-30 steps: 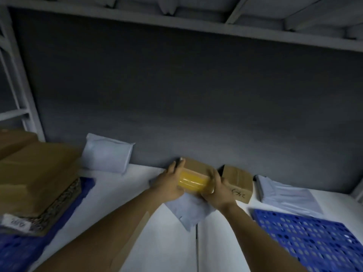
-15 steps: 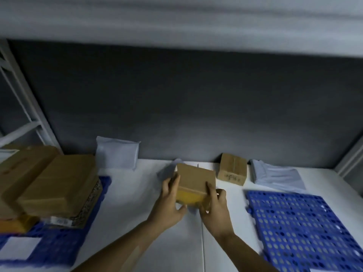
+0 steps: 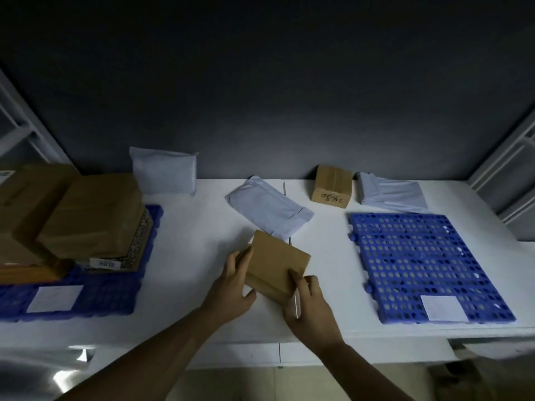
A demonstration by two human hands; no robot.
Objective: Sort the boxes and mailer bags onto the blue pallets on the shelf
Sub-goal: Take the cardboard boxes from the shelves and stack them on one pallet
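Note:
A small brown cardboard box (image 3: 275, 261) is gripped between both hands above the white shelf (image 3: 202, 227), near its front middle. My left hand (image 3: 231, 287) clasps its left side and my right hand (image 3: 308, 306) its near right corner. The left blue pallet (image 3: 95, 296) bears stacked brown boxes (image 3: 86, 218). The right blue pallet (image 3: 419, 264) carries only a white label. A flat mailer bag (image 3: 269, 209) lies behind the held box. Another small box (image 3: 331, 188) with handwriting stands at the back wall.
A puffy white mailer bag (image 3: 163, 173) leans on the back wall at left, and a flat one (image 3: 390, 193) lies at back right. Grey shelf uprights (image 3: 503, 180) frame both sides. The shelf's front edge (image 3: 260, 348) runs below my wrists.
Both hands have pulled the small box from the back wall toward the shelf's front. The mailer bag that lay under it stays behind on the shelf. The view has tipped downward.

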